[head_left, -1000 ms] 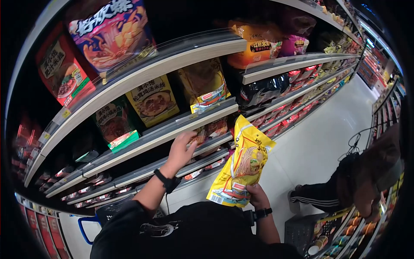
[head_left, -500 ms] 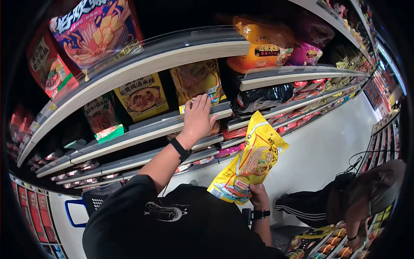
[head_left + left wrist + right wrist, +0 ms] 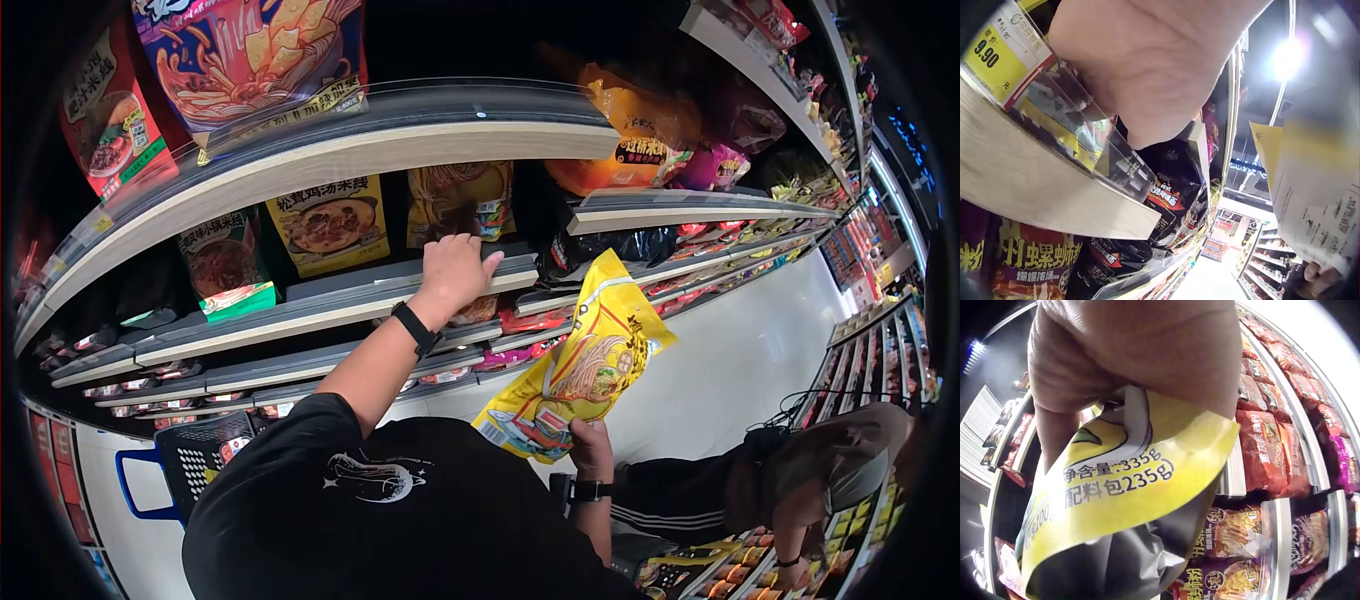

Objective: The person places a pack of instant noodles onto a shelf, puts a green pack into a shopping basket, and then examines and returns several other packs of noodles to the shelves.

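Note:
My right hand (image 3: 592, 448) pinches the lower edge of a yellow noodle bag (image 3: 590, 370), thumb on its printed front; the right wrist view shows the bag's yellow lower edge (image 3: 1122, 481) below the hand (image 3: 1141, 356). My left hand (image 3: 458, 272) is at the shelf lip in front of a yellow bag (image 3: 462, 195) standing on the shelf, fingertips near that bag's bottom. Whether they touch it cannot be told. In the left wrist view the left hand (image 3: 1141, 62) is over the clear shelf guard (image 3: 1110, 144), its fingertips hidden.
Shelves (image 3: 350, 150) of bagged noodles run along the front, an orange bag (image 3: 640, 130) among them. A basket with a blue handle (image 3: 150, 485) is at lower left. At right, a person in striped trousers (image 3: 680, 500) bends near another shelf. Pale floor (image 3: 740, 340) lies between.
My left hand has moved up and right from the lower shelf to the front of the standing yellow bag. My right hand still holds its bag, now slightly further right.

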Tool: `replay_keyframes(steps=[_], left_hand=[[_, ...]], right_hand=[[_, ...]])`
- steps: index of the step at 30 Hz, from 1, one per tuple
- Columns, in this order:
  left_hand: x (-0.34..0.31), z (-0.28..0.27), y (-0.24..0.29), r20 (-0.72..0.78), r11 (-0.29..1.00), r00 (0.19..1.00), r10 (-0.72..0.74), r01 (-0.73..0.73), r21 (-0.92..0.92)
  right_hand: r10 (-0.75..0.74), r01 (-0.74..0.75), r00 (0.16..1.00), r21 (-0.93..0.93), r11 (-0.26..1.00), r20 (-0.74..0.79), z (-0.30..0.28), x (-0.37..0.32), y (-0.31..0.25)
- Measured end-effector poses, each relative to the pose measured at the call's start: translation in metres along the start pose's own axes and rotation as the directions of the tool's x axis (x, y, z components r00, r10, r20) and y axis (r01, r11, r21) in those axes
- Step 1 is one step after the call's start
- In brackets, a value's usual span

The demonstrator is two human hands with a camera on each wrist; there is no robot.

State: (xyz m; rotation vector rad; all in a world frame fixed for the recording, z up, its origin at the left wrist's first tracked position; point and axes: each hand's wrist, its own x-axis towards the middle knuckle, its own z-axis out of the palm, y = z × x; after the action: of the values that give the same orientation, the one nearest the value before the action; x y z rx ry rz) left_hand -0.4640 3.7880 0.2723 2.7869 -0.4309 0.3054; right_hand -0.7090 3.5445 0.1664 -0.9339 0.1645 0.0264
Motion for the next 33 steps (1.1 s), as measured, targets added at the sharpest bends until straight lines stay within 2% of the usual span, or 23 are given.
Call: replay_keyframes(steps=[1,3,7,9,10,12,14,17,19,20,22,23,24,25,26,28,29,30,32,33], left_hand=[[0.004,-0.003,-0.001,-0.001,1.0,1.0,0.001,-0.001,-0.002],[0.015,-0.01,-0.001,0.182,0.992,0.981,-0.07,0.087,-0.091],[0.024,-0.009,-0.004,0.178,0.979,0.978,-0.111,0.138,-0.147],[0.022,-0.002,-0.01,0.056,0.981,0.995,-0.078,0.087,-0.176],[0.022,-0.001,-0.015,0.069,0.98,0.995,-0.076,0.087,-0.178],[0.025,-0.002,-0.029,0.24,0.973,0.97,-0.044,0.095,-0.208],[0.022,-0.011,-0.046,0.282,0.963,0.959,0.017,0.06,-0.262],[0.02,-0.011,-0.067,0.262,0.924,0.963,0.058,0.047,-0.379],[0.009,-0.034,-0.065,0.274,0.793,0.961,0.025,0.147,-0.591],[0.009,-0.027,-0.071,0.274,0.791,0.961,0.026,0.148,-0.594],[0.005,-0.007,-0.085,0.131,0.738,0.988,-0.078,0.145,-0.659],[-0.003,-0.017,-0.085,0.242,0.627,0.945,-0.221,0.328,-0.706],[-0.011,-0.021,-0.093,0.229,0.562,0.96,-0.162,0.281,-0.778],[-0.026,-0.02,-0.088,0.175,0.313,0.98,-0.097,0.197,-0.929],[-0.045,-0.031,-0.079,0.099,0.034,0.994,-0.049,0.1,-0.994],[-0.069,-0.039,-0.08,0.074,0.064,0.969,0.237,0.06,-0.996],[-0.076,-0.041,-0.081,0.116,0.23,0.946,0.303,0.046,-0.972],[-0.085,-0.047,-0.075,0.031,0.152,0.957,0.289,-0.013,-0.988],[-0.084,-0.046,-0.073,0.072,0.069,0.975,0.208,0.058,-0.996],[-0.079,-0.042,-0.076,0.066,0.068,0.977,0.202,0.053,-0.996]], right_hand=[[0.025,-0.025,1.0,-0.004,1.0,0.009,-0.001,0.003,0.001],[0.025,-0.025,0.999,-0.017,1.0,0.027,0.005,0.009,0.0],[0.011,-0.01,1.0,-0.048,0.999,0.019,0.013,0.013,0.004],[0.041,-0.038,0.999,-0.088,0.995,0.028,0.021,0.018,0.0],[0.068,-0.062,0.997,-0.126,0.99,0.044,0.025,0.022,-0.002],[0.094,-0.087,0.995,-0.155,0.984,0.034,0.032,0.033,-0.007],[0.141,-0.117,0.984,-0.192,0.974,0.113,0.052,0.048,-0.019],[0.21,-0.16,0.963,-0.267,0.95,0.171,0.079,0.073,-0.031],[0.195,-0.131,0.963,-0.309,0.942,0.186,0.095,0.094,-0.037],[0.183,-0.107,0.963,-0.342,0.934,0.196,0.104,0.103,-0.04],[0.144,-0.064,0.97,-0.369,0.927,0.193,0.12,0.12,-0.048],[0.158,-0.072,0.965,-0.373,0.925,0.207,0.125,0.129,-0.051],[0.171,-0.077,0.96,-0.377,0.923,0.222,0.129,0.134,-0.054],[0.17,-0.077,0.961,-0.378,0.922,0.219,0.135,0.137,-0.058],[0.186,-0.082,0.957,-0.408,0.909,0.221,0.145,0.138,-0.064],[0.195,-0.079,0.954,-0.439,0.895,0.226,0.155,0.143,-0.067],[0.181,-0.048,0.953,-0.468,0.883,0.244,0.159,0.146,-0.066],[0.169,-0.017,0.95,-0.494,0.869,0.264,0.163,0.149,-0.065],[0.166,0.006,0.944,-0.518,0.855,0.285,0.173,0.156,-0.069],[0.16,0.006,0.952,-0.54,0.842,0.26,0.178,0.163,-0.072]])
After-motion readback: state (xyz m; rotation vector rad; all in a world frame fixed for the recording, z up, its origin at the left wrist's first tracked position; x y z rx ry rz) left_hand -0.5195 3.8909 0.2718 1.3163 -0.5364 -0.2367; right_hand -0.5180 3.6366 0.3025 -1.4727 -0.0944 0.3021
